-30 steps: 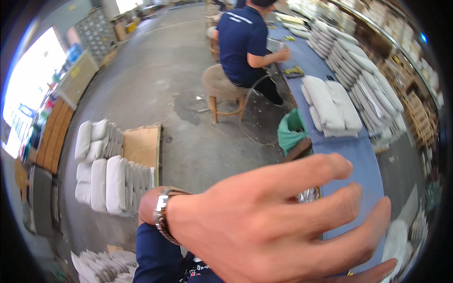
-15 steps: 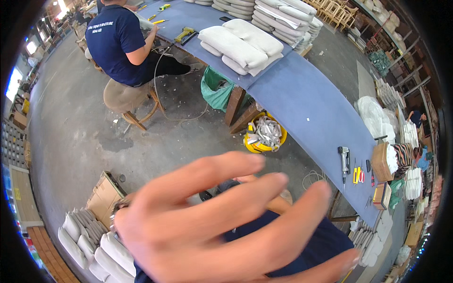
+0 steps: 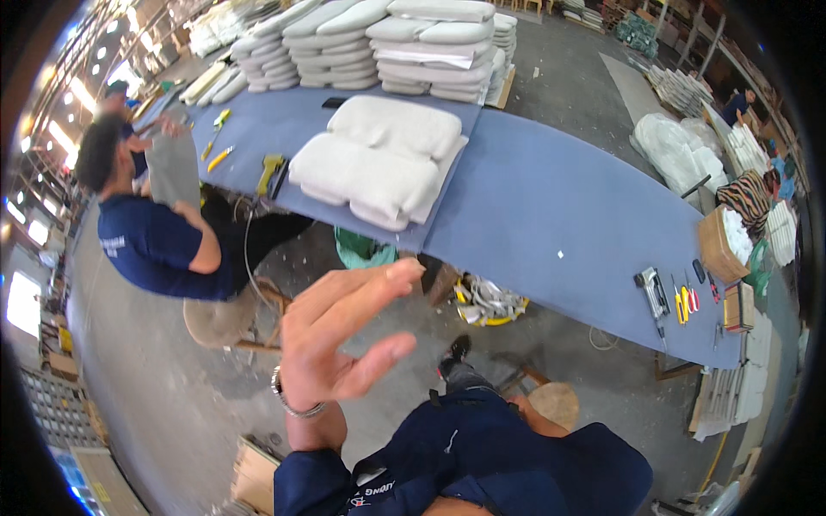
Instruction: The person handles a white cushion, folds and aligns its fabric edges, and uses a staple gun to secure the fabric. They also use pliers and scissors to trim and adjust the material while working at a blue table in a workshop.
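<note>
My left hand (image 3: 348,331), a bracelet on its wrist, is raised in front of me in the air. Its fingers are stretched out with the thumb apart, and it holds nothing. Beyond it is the near edge of a blue-topped table (image 3: 551,206), where light grey cushions (image 3: 379,159) lie stacked. Of my right arm, a piece of bare forearm (image 3: 538,420) shows low beside my dark blue shirt, near a round beige stool seat (image 3: 555,404). The fingers of the right hand cannot be made out.
A person (image 3: 159,232) at the left handles a grey piece (image 3: 174,168). Tall cushion stacks (image 3: 434,52) line the table's far side. An air tool (image 3: 654,297), cutters (image 3: 681,303) and a box (image 3: 727,245) are at the right. A yellow bucket of scraps (image 3: 490,301) stands beneath the edge.
My left hand has drawn back from close before the camera and looks smaller. The view has tilted up, showing more of the table. The other person now holds the grey piece higher.
</note>
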Motion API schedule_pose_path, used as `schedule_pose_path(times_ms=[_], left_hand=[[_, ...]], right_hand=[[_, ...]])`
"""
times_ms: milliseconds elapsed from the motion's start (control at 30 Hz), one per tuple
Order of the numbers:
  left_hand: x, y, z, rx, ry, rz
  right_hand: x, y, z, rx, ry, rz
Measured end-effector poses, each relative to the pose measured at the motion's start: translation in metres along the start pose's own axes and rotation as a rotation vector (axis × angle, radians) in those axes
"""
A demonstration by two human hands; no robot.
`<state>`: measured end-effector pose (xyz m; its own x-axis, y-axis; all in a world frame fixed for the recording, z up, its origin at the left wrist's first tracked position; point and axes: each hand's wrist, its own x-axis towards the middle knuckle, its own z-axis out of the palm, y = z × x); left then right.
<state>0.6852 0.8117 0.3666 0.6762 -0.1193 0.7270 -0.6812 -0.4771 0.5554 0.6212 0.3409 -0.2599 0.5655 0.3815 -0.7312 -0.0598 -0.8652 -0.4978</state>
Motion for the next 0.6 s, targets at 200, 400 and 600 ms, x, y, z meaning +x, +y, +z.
schedule_pose_path(times_ms=[200,400,600], left_hand=[[-0.031,-0.16,0.068,0.206,-0.105,-0.495],[-0.029,-0.226,0.151,0.015,-0.503,-0.56],[0.066,-0.286,0.135,0.055,-0.552,-0.472]], right_hand=[[0.056,-0.182,-0.172,0.609,0.298,-0.007],[0.106,-0.216,-0.351,0.762,0.709,-0.305],[0.181,-0.228,-0.479,0.464,0.902,-0.249]])
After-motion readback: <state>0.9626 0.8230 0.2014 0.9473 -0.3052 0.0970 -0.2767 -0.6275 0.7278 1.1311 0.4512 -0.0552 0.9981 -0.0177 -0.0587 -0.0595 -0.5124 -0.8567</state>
